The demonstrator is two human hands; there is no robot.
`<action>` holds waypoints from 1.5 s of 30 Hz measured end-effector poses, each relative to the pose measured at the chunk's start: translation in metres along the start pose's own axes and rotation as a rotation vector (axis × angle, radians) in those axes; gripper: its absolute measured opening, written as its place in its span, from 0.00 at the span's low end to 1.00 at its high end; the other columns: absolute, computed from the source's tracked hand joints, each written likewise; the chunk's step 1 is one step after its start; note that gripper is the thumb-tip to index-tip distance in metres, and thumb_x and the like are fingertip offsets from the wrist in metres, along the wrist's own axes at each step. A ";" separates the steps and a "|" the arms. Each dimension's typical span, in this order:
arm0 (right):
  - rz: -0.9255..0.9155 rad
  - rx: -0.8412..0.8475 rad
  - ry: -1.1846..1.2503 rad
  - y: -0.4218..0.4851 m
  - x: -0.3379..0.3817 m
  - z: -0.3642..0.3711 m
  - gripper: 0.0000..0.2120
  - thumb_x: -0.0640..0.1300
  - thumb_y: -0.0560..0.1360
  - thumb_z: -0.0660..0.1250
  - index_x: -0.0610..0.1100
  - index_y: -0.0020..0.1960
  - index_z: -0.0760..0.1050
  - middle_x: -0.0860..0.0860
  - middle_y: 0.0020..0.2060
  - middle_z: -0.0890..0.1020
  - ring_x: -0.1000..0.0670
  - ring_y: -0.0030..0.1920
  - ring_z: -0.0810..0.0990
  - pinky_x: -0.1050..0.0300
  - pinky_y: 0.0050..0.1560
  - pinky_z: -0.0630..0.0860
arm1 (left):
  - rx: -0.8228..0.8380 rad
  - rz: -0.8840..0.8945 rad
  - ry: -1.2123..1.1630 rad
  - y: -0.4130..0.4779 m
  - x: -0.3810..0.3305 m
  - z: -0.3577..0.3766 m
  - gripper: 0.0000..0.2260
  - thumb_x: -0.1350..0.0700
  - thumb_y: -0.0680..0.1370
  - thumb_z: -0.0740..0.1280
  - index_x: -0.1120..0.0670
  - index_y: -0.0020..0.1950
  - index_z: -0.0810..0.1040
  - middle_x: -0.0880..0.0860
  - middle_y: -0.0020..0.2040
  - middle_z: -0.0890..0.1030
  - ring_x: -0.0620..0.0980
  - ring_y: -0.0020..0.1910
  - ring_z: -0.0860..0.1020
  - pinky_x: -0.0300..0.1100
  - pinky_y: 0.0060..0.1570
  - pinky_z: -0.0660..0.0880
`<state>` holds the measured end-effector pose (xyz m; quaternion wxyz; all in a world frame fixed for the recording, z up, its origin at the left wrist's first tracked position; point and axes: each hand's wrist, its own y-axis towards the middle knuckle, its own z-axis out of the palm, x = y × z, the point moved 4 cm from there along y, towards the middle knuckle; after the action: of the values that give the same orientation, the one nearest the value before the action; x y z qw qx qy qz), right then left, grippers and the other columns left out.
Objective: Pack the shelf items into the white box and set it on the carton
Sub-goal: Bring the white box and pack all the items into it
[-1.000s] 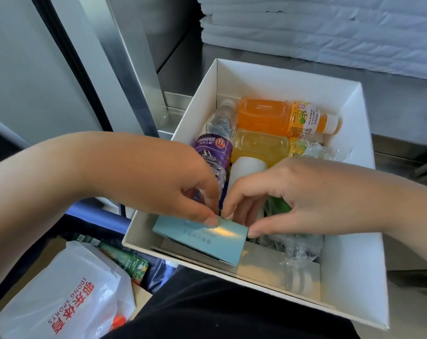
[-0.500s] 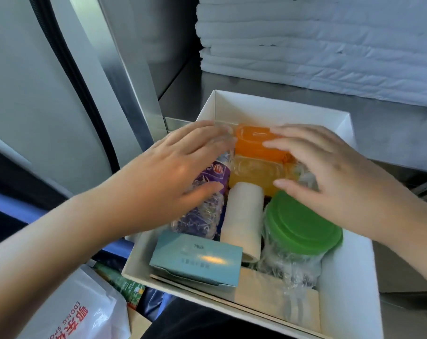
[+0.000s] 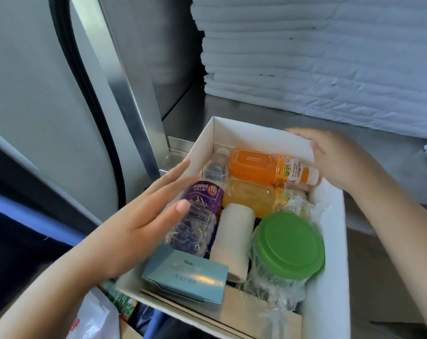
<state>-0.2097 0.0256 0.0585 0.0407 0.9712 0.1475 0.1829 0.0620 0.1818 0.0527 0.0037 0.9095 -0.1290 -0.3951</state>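
The white box (image 3: 332, 241) sits on the edge of a steel shelf, packed full. Inside lie an orange juice bottle (image 3: 259, 166), a yellow juice bottle (image 3: 251, 195), a water bottle with a purple label (image 3: 202, 206), a cream roll (image 3: 233, 241), a green-lidded clear jar (image 3: 290, 243) and a light blue carton (image 3: 185, 272). My left hand (image 3: 149, 216) is flat with fingers spread against the box's left wall. My right hand (image 3: 334, 157) rests over the far right corner, fingers on the rim; whether it grips is unclear.
Folded white linens (image 3: 317, 57) are stacked at the back of the steel shelf (image 3: 232, 108). A steel post (image 3: 131, 101) stands left of the box. Below left lie a white plastic bag (image 3: 95, 319) and a green packet (image 3: 122, 302).
Both hands have left the items inside the box and spread outward, the left to the left wall, the right to the far right corner. The view has tilted up.
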 end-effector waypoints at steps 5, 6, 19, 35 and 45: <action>-0.034 -0.063 0.028 0.002 -0.005 0.001 0.27 0.35 0.80 0.53 0.63 0.68 0.68 0.54 0.35 0.70 0.65 0.22 0.71 0.73 0.26 0.66 | -0.114 0.265 0.254 -0.059 -0.007 0.004 0.19 0.37 0.79 0.53 0.42 0.65 0.73 0.44 0.72 0.66 0.46 0.70 0.67 0.42 0.58 0.74; -0.035 -0.069 0.028 0.003 -0.005 0.001 0.26 0.35 0.80 0.53 0.63 0.68 0.68 0.53 0.37 0.70 0.64 0.22 0.71 0.72 0.27 0.66 | -0.148 0.346 0.296 -0.065 -0.006 0.008 0.18 0.39 0.79 0.55 0.46 0.61 0.75 0.46 0.69 0.71 0.50 0.68 0.70 0.47 0.61 0.72; -0.035 -0.155 0.314 0.006 -0.011 0.006 0.21 0.32 0.75 0.56 0.54 0.57 0.76 0.56 0.51 0.78 0.55 0.49 0.76 0.59 0.45 0.69 | -0.678 0.567 0.252 -0.065 0.001 0.032 0.18 0.46 0.82 0.53 0.53 0.35 0.66 0.48 0.36 0.67 0.49 0.33 0.68 0.49 0.52 0.73; -0.312 -0.533 0.735 -0.099 0.011 0.014 0.23 0.38 0.79 0.48 0.39 0.29 0.72 0.44 0.28 0.77 0.47 0.36 0.76 0.48 0.52 0.69 | -0.670 0.642 0.443 -0.066 -0.003 0.033 0.26 0.50 0.82 0.53 0.60 0.27 0.70 0.56 0.27 0.67 0.53 0.31 0.62 0.47 0.33 0.66; -0.458 -0.631 0.673 -0.213 0.052 0.039 0.30 0.54 0.82 0.49 0.42 0.25 0.69 0.51 0.24 0.74 0.51 0.30 0.74 0.50 0.48 0.70 | -0.730 0.618 0.372 -0.065 0.001 0.036 0.25 0.50 0.82 0.55 0.60 0.28 0.69 0.57 0.27 0.67 0.53 0.32 0.62 0.43 0.35 0.62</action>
<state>-0.2067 0.2436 0.0119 0.3209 0.7418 0.2991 0.5073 0.0512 0.2475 0.0202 0.4605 0.8234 -0.2426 -0.2262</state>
